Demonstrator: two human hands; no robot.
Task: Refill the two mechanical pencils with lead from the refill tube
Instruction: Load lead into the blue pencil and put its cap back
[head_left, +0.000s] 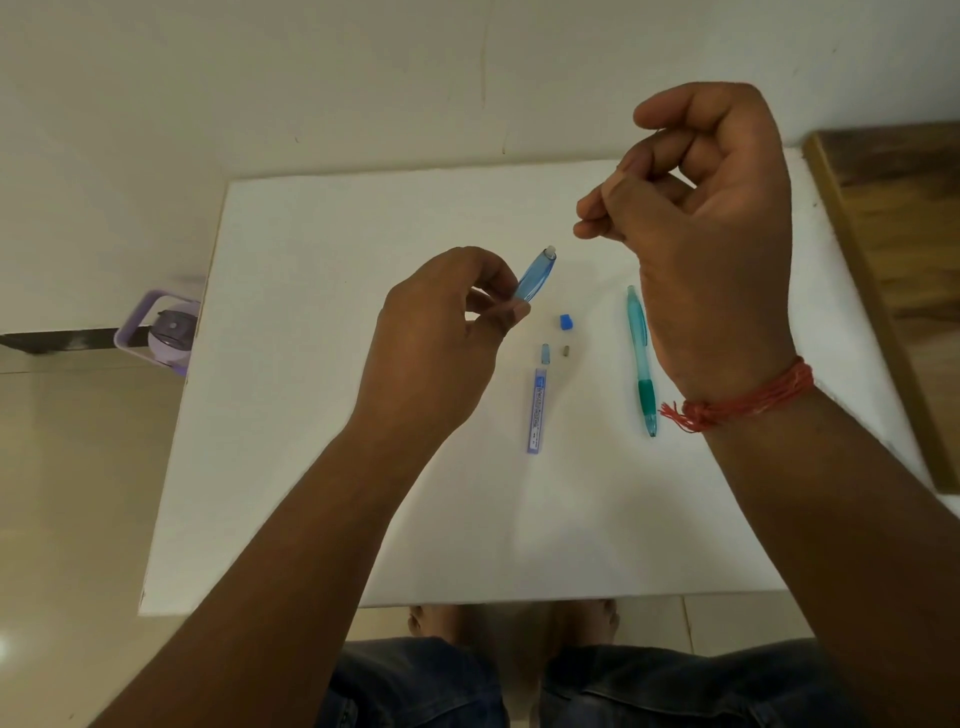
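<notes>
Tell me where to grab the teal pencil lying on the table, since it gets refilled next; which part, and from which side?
Judging by its pose, the teal pencil lies flat, tip toward the person. Pinch the pale barrel just above the darker green grip, thumb and finger on its two long sides, coming from above. The right hand is nearest; the refill tube and small blue cap lie clear of it.

Both of your forearms are bare — no sleeves reach into view. Around your right wrist sits a red thread band (748, 397), wound in several strands, with a knot and a short frayed tassel at its inner side. Lower down, your legs show in dark blue denim (415, 686) — with stitched seams and a pocket edge.
</notes>
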